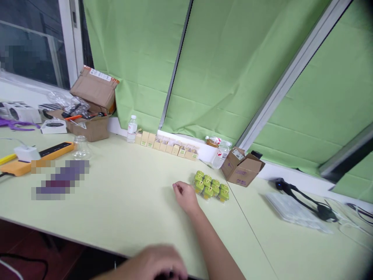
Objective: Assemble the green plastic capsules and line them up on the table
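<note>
My right hand (pixel 186 197) is over the middle of the table, its fingers curled closed. Whatever it may hold is hidden inside the fingers. Just to its right stands a tight group of several small clear containers with green lids (pixel 208 191), each lid carrying a pale loop on top. At the bottom edge, near the table's front, my left hand (pixel 159 261) is smeared by motion and partly cut off. Its fingers cannot be made out.
Small cardboard boxes (pixel 164 146) line the back wall beside an upright bottle (pixel 132 129). Another bottle (pixel 220 156) leans near an open carton (pixel 242 169). Left are a larger box (pixel 94 127), a glass jar (pixel 81 147) and an orange power strip (pixel 55 151). A black headset (pixel 303 200) lies right.
</note>
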`<action>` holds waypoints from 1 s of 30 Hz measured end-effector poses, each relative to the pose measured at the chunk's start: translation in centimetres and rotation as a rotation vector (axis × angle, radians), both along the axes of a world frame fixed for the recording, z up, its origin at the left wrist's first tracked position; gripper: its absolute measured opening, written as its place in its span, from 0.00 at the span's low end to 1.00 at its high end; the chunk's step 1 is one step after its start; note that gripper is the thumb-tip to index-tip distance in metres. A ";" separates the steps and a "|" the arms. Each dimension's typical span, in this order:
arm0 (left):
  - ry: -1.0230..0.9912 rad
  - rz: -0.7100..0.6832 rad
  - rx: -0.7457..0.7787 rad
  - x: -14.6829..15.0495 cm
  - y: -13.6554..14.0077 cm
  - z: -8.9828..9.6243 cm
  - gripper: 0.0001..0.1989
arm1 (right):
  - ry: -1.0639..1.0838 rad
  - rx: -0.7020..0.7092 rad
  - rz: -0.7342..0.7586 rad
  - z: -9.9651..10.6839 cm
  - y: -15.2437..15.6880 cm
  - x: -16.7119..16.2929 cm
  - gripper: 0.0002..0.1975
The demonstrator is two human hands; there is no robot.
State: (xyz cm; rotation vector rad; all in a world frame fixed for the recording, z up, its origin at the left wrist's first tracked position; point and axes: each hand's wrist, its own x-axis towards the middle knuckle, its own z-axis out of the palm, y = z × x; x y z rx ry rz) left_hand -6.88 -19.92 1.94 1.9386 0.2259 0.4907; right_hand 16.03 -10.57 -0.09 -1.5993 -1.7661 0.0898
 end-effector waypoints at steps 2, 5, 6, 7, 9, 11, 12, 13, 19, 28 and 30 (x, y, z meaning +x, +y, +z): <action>-0.068 0.137 0.061 2.9 5.0 1.7 0.13 | 0.002 0.065 -0.048 0.5 -0.1 0.6 0.16; -0.141 0.455 0.261 6.6 13.1 2.4 0.11 | 0.011 0.208 -0.159 1.2 -0.2 1.8 0.14; -0.131 0.552 0.272 7.3 15.5 1.9 0.11 | 0.011 0.252 -0.213 1.5 -0.2 2.4 0.15; -0.103 0.635 0.279 7.7 17.5 1.1 0.10 | 0.003 0.280 -0.261 1.7 -0.2 3.1 0.15; -0.062 0.749 0.298 7.8 20.3 -0.9 0.10 | -0.034 0.288 -0.330 2.1 -0.3 4.7 0.15; -0.054 0.759 0.293 7.4 21.6 -2.9 0.08 | -0.085 0.245 -0.408 2.6 -0.6 6.6 0.15; -0.063 0.744 0.301 7.2 21.8 -3.6 0.08 | -0.121 0.206 -0.467 2.9 -0.8 7.6 0.14; -0.065 0.717 0.311 7.0 21.9 -4.1 0.08 | -0.154 0.160 -0.542 3.2 -1.0 8.6 0.13; -0.038 0.704 0.245 7.0 21.8 -4.4 0.08 | -0.196 -0.291 -0.759 4.3 -2.4 12.0 0.10; -0.015 0.621 0.251 7.3 21.2 -4.7 0.08 | -0.173 -0.423 -0.654 3.8 -2.4 12.0 0.06; -0.012 0.612 0.253 7.2 21.1 -4.5 0.08 | -0.161 -0.421 -0.626 3.7 -2.5 12.4 0.05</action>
